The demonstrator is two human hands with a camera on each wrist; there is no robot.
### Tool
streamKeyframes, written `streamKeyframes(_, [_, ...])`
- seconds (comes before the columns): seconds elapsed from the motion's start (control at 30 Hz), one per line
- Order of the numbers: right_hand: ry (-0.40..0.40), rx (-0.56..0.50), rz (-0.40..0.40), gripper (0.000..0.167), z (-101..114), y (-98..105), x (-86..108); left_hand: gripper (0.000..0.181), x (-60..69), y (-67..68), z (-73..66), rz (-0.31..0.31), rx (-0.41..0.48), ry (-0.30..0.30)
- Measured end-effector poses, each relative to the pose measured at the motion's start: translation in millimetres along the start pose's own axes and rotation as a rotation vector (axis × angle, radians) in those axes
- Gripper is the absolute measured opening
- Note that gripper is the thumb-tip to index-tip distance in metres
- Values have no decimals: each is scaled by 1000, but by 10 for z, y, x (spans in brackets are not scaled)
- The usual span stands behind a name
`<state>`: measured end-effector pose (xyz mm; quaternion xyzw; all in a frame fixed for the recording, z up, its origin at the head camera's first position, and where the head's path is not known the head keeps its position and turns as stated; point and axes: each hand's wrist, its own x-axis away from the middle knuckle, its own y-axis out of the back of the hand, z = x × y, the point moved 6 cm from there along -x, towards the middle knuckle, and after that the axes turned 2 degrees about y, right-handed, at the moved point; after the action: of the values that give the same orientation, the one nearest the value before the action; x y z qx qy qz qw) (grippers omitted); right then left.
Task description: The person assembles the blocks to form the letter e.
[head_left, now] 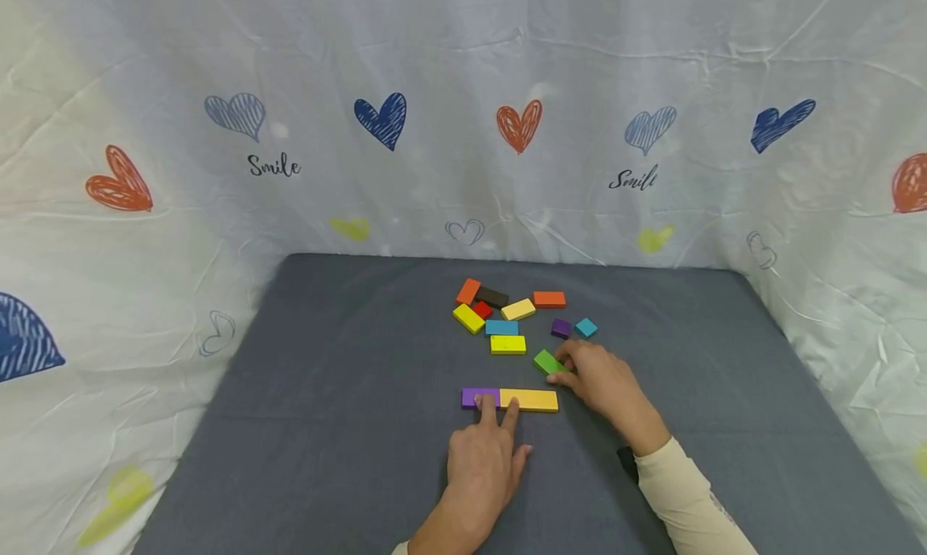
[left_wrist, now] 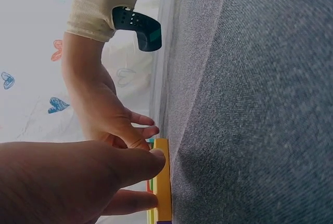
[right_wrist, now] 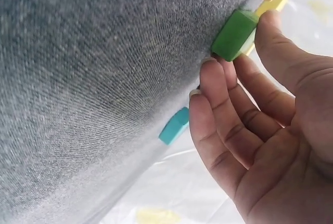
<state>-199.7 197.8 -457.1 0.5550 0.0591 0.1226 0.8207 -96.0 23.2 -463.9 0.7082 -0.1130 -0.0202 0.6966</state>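
Observation:
In the head view, a purple block [head_left: 469, 396] and a longer yellow-orange block [head_left: 537, 401] lie end to end in a row on the dark cloth. Two extended fingers of my left hand [head_left: 479, 462] rest on this row, one on each block near the seam. Just beyond its right end, my right hand [head_left: 604, 384] pinches a green block [head_left: 547, 362] between thumb and fingers. The right wrist view shows the green block [right_wrist: 235, 35] at the cloth, with the thumb on one side and fingertips on the other.
Farther back lie loose blocks: a yellow one [head_left: 508, 345], a blue one [head_left: 502, 327], a dark one [head_left: 492, 297], an orange one [head_left: 549, 299] and others. A small purple block [head_left: 561, 328] and a teal one [head_left: 586, 327] sit beyond my right hand. A white heart-printed curtain [head_left: 449, 185] borders the table.

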Motion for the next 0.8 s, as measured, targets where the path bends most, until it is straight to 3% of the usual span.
streamKeyframes(0.53, [7,-19,8,33,36,-21,51,68,-1,-19,4,29,-7,4])
streamKeyframes(0.8, [-12,-15,18,33,50,-15,50,68,11,0,2,-2,-14,-5])
